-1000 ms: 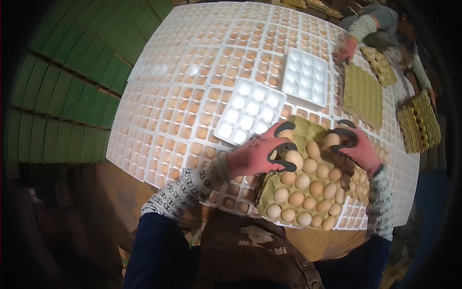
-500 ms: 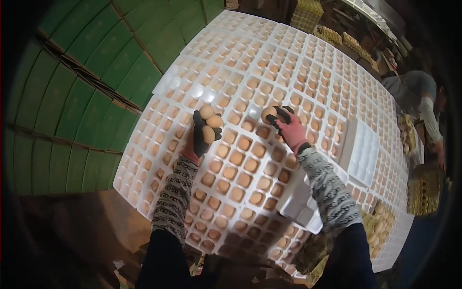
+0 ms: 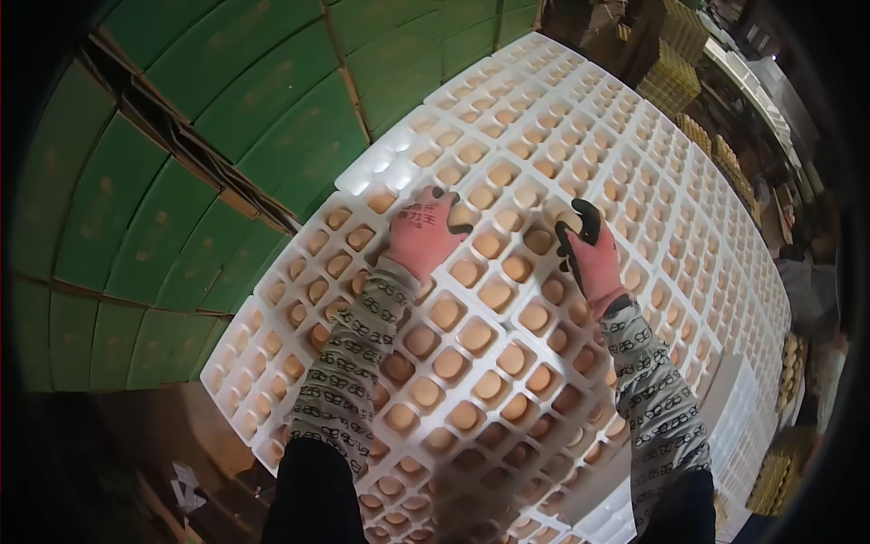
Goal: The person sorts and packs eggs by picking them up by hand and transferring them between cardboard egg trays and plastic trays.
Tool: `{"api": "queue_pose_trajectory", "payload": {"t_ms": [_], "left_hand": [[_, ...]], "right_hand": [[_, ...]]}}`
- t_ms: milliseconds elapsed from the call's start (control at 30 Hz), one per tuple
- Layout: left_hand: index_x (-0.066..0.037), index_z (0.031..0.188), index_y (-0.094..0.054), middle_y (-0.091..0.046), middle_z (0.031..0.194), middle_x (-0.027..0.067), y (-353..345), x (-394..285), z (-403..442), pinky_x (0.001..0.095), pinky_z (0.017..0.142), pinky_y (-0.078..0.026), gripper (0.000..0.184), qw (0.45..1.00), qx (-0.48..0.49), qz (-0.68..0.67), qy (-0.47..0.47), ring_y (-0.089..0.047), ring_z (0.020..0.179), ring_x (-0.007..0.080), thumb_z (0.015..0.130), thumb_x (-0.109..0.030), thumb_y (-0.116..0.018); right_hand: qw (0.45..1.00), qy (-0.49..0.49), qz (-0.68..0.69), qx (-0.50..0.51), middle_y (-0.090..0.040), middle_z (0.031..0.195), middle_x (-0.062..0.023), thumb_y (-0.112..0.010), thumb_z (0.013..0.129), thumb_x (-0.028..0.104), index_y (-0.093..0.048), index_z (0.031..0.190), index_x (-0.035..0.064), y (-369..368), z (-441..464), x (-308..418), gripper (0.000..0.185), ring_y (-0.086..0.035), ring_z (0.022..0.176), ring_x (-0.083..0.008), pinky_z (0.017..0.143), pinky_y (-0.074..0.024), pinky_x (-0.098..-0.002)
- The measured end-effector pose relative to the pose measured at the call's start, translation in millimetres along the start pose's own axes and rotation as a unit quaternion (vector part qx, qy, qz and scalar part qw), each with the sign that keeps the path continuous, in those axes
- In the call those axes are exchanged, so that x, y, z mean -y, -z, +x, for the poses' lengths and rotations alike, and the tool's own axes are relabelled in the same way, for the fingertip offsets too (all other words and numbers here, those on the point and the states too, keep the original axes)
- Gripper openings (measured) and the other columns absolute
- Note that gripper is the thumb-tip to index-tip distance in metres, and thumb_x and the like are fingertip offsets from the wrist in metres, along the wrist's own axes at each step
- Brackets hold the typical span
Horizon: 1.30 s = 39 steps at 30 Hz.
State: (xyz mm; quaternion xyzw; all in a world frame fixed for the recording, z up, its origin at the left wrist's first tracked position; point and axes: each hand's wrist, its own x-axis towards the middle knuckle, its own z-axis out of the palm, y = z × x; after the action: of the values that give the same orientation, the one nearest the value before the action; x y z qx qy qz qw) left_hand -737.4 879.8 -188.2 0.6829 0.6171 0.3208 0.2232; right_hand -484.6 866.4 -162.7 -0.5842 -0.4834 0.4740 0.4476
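Note:
White foam trays (image 3: 507, 316) with an egg in most cells cover the table. My left hand (image 3: 424, 234), in a pink and black glove, lies palm down over the trays at centre left; its fingers curl beside an egg (image 3: 460, 216), and what they hold underneath is hidden. Farther right, my right hand (image 3: 591, 254), gloved alike, has thumb and fingers curled round an egg (image 3: 569, 220) just above the trays.
Green boxes (image 3: 272, 109) are stacked along the left. White empty foam trays (image 3: 732, 399) lie at the right. Yellowish egg cartons (image 3: 672, 77) stand behind the table, more at the lower right. A co-worker's sleeve (image 3: 826, 381) shows at the right edge.
The view has swung toward the green boxes. Both hands left the carton of eggs; my left hand, which held several eggs palm up, has turned palm down over the trays.

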Motion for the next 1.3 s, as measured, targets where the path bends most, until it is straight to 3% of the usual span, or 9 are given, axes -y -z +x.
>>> {"api": "queue_pose_trajectory", "payload": {"t_ms": [167,367,500,600,767,833,1033,1167,1300], "left_hand": [[-0.003,0.119,-0.057,-0.054,0.117,0.0225,23,53,50,0.0433,0.088,-0.048,0.035,0.922,-0.371,-0.105,-0.024,-0.057,0.103,0.0399,0.086,-0.015,-0.059],[-0.004,0.119,-0.058,-0.054,0.120,0.0188,35,108,65,0.0395,0.090,-0.046,0.037,0.938,-0.247,0.220,-0.105,-0.055,0.104,0.0366,0.083,-0.008,-0.062],[-0.004,0.112,-0.062,-0.058,0.110,0.0142,41,97,60,0.0410,0.086,-0.047,0.032,0.930,-0.283,0.228,-0.059,-0.056,0.101,0.0332,0.080,-0.006,-0.064],[-0.007,0.099,-0.065,-0.061,0.103,0.0126,38,99,51,0.0402,0.084,-0.048,0.019,0.938,-0.228,0.260,0.033,-0.059,0.094,0.0303,0.081,-0.015,-0.064],[-0.010,0.088,-0.066,-0.064,0.093,0.0099,31,103,53,0.0418,0.078,-0.050,0.015,0.930,-0.197,0.296,0.090,-0.064,0.089,0.0290,0.081,-0.023,-0.065],[-0.010,0.090,-0.066,-0.064,0.093,0.0104,35,108,54,0.0422,0.075,-0.051,0.015,0.928,-0.219,0.290,0.079,-0.064,0.089,0.0297,0.082,-0.023,-0.064],[-0.014,0.086,-0.059,-0.064,0.089,0.0081,14,153,61,0.0397,0.066,-0.054,0.011,0.896,-0.251,0.366,0.030,-0.065,0.082,0.0294,0.077,-0.020,-0.056],[-0.008,0.113,-0.061,-0.065,0.109,0.0116,-9,267,93,0.0403,0.084,-0.052,0.047,0.883,-0.231,0.405,-0.059,-0.063,0.099,0.0294,0.076,-0.037,-0.065],[-0.006,0.128,-0.055,-0.059,0.124,0.0174,17,169,73,0.0431,0.098,-0.044,0.044,0.946,-0.217,0.242,-0.001,-0.054,0.116,0.0349,0.092,-0.032,-0.054]], "right_hand": [[0.972,0.164,-0.143,0.086,-0.067,0.102,-0.0135,-0.071,0.078,0.017,-0.058,0.122,0.0095,-101,71,5,0.046,-0.068,0.080,-0.0215,0.070,-0.0540,-0.0325],[0.943,0.198,-0.221,0.148,-0.062,0.117,-0.0124,-0.071,0.074,0.020,-0.061,0.120,0.0158,-198,94,11,0.047,-0.059,0.109,-0.0313,0.093,-0.0463,-0.0380],[0.966,0.099,-0.205,0.121,-0.067,0.099,-0.0170,-0.066,0.079,0.033,-0.065,0.112,0.0085,-213,122,11,0.041,-0.065,0.089,-0.0329,0.082,-0.0505,-0.0376],[0.986,-0.100,0.132,0.018,-0.067,0.090,-0.0167,-0.062,0.081,0.033,-0.066,0.103,-0.0005,-210,149,22,0.041,-0.063,0.073,-0.0246,0.070,-0.0502,-0.0369],[0.867,0.427,-0.248,0.062,-0.053,0.130,-0.0204,-0.055,0.079,0.016,-0.055,0.124,0.0049,-251,131,-19,0.047,-0.051,0.119,-0.0378,0.101,-0.0415,-0.0415],[0.849,0.424,-0.304,0.081,-0.047,0.139,-0.0176,-0.054,0.080,0.011,-0.051,0.132,0.0100,-258,132,-35,0.052,-0.044,0.128,-0.0349,0.107,-0.0365,-0.0405],[0.952,0.149,-0.179,0.198,-0.061,0.120,-0.0096,-0.056,0.089,0.011,-0.054,0.131,0.0113,-78,31,67,0.042,-0.065,0.088,-0.0181,0.078,-0.0535,-0.0311],[0.937,0.019,-0.347,-0.027,-0.065,0.103,-0.0069,-0.065,0.091,0.020,-0.058,0.127,0.0102,132,-104,131,0.039,-0.061,0.077,-0.0103,0.070,-0.0517,-0.0269],[0.837,0.016,-0.515,-0.183,-0.067,0.101,-0.0106,-0.069,0.088,0.021,-0.061,0.122,0.0062,284,-309,174,0.037,-0.064,0.088,-0.0174,0.079,-0.0514,-0.0295]]}}
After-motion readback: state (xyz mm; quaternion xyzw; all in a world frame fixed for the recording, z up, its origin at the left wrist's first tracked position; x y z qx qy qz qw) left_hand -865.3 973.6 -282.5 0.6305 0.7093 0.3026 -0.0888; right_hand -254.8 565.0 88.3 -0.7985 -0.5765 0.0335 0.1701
